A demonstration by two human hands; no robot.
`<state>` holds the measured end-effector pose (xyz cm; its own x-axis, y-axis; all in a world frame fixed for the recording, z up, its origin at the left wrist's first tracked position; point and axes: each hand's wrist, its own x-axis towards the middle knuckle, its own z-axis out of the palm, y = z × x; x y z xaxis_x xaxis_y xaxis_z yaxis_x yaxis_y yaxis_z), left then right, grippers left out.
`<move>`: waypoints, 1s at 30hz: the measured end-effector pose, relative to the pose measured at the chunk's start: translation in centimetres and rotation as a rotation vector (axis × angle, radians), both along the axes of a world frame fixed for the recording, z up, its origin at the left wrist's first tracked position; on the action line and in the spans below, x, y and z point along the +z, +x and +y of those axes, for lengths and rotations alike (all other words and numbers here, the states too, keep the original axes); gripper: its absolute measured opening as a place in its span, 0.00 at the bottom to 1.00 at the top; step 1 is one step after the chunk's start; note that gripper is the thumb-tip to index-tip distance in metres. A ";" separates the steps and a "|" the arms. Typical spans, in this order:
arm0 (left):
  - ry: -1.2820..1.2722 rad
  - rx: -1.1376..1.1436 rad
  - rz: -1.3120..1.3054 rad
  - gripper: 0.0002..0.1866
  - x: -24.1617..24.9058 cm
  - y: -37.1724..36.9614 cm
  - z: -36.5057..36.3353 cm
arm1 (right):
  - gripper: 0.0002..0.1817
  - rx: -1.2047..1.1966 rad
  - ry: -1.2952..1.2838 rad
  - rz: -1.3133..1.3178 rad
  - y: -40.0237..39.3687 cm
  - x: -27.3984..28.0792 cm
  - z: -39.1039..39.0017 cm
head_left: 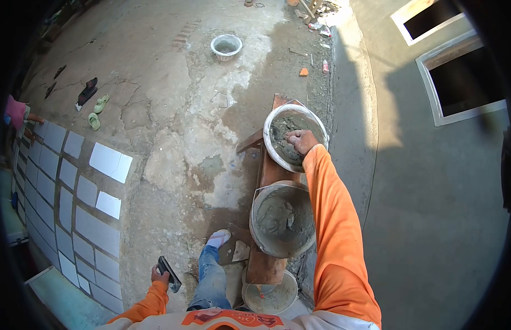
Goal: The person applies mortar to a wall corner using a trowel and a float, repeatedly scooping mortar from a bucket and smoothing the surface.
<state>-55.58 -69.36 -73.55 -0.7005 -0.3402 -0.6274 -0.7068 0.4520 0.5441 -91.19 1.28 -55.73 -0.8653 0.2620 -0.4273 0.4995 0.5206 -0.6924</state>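
My right hand is closed inside the white-rimmed bucket of grey mortar, at the far end of a reddish wooden bench. Whatever its fingers pinch is too small to make out. A second bucket of mortar stands nearer to me on the same bench, tilted slightly, its wire handle resting on the rim. Low at the left, my left hand grips a dark, flat-bladed hand tool beside my leg, away from the buckets.
A third bucket sits by the bench's near end. Farther off stands a white basin. Pale tiles cover the left ground, where a person in pink reaches in. Sandals lie nearby. A plastered wall with windows rises at right.
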 end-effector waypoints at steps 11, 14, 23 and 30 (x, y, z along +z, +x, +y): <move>0.005 0.016 -0.072 0.34 1.5 -0.9 0.5 | 0.14 0.051 0.701 -0.242 -1.2 -1.5 -3.5; 0.011 0.049 -0.086 0.34 1.5 -0.2 0.2 | 0.14 0.094 0.631 -0.184 -1.2 -0.9 -4.4; -0.006 0.028 -0.048 0.34 1.0 -1.6 0.7 | 0.15 -0.261 -0.413 0.063 2.8 5.1 -2.4; 0.048 -0.346 0.425 0.35 13.2 -16.2 14.6 | 0.23 -0.537 -1.202 0.509 20.3 16.7 -4.8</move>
